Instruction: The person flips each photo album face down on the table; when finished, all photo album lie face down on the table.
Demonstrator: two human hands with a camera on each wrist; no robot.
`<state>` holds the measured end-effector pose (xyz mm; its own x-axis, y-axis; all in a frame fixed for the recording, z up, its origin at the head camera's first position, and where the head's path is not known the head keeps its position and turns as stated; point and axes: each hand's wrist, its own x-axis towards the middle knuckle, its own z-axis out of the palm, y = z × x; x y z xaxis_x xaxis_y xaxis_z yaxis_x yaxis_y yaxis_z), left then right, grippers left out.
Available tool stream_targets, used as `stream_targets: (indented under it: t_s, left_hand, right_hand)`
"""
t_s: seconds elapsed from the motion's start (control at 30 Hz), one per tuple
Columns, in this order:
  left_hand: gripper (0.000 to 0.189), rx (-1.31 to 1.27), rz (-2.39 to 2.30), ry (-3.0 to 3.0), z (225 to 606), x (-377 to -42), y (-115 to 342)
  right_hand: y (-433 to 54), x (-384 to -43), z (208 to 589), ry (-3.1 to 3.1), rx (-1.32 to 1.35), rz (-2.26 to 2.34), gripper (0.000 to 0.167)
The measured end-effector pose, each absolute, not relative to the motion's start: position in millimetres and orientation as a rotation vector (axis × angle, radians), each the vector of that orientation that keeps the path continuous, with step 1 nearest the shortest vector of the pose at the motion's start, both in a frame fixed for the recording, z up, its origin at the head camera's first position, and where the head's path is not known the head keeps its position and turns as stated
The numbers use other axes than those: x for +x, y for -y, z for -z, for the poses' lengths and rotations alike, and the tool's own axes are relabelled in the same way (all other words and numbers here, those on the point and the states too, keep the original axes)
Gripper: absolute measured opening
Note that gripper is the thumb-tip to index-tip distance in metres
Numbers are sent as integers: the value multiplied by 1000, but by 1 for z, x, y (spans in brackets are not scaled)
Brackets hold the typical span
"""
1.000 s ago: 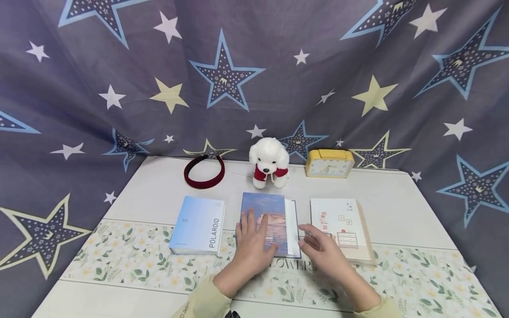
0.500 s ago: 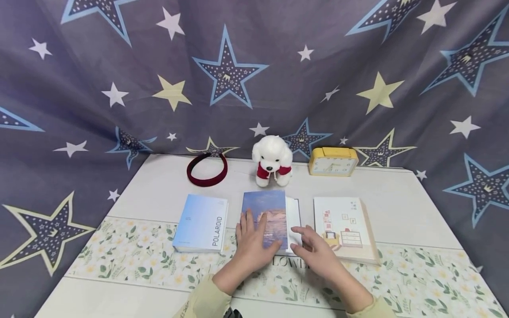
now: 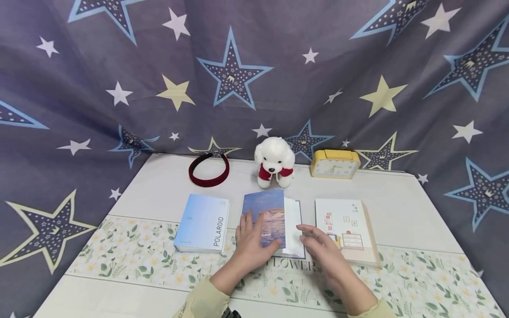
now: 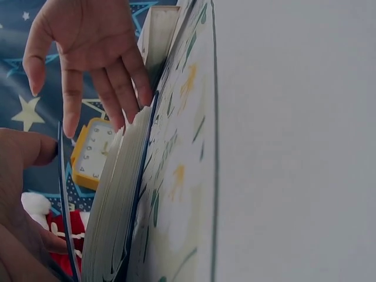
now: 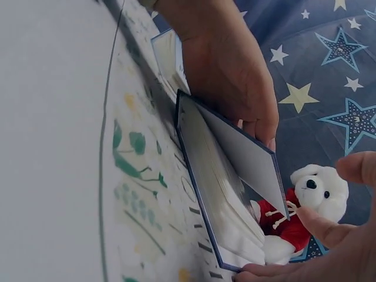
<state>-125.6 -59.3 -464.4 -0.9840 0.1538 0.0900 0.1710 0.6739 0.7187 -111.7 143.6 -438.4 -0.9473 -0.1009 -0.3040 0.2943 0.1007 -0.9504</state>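
A photo album (image 3: 274,216) with a blue and pink seascape cover lies on the table in front of me. Its cover stands raised at an angle over the white pages (image 4: 117,188). My left hand (image 3: 252,247) rests on the outside of that cover, fingers extended, the thumb at its right edge. On the album's right side is my right hand (image 3: 324,251), fingers apart and holding nothing. In the left wrist view, the fingertips of the right hand (image 4: 97,47) come right at the page edges. The right wrist view shows the left hand (image 5: 232,64) behind the tilted cover.
A blue POLAROID album (image 3: 200,223) lies to the left, and a white illustrated book (image 3: 342,221) to the right. Behind stand a dark red headband (image 3: 208,181), a white plush dog (image 3: 274,154) in red, and a yellow clock (image 3: 336,165). A starry curtain (image 3: 278,97) hangs behind the table.
The album's cover has risen, baring more of the pages. My right hand moved left over the pages, then back right. My left hand stays on the cover.
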Motion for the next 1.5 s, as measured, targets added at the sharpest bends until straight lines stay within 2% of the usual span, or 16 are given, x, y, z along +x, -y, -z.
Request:
stream_targets:
  t_s: [0.3, 0.7, 0.97, 1.23, 1.5]
  left_hand:
    - [86, -255, 1444, 2783, 467, -127, 68]
    - [103, -150, 1627, 2781, 461, -132, 75]
    - [107, -146, 1653, 2763, 461, -131, 73]
    - [101, -265, 1594, 2769, 458, -124, 62]
    - [105, -361, 1599, 2795, 444, -116, 48]
  right_hand:
    - [-149, -113, 435, -2006, 150, 2004, 50]
    - [-145, -113, 429, -2122, 232, 2025, 47]
    - [-146, -113, 430, -2046, 267, 2127, 57]
    - [-142, -112, 425, -2003, 258, 2201, 54]
    - [-137, -110, 425, -1744, 135, 2359, 41]
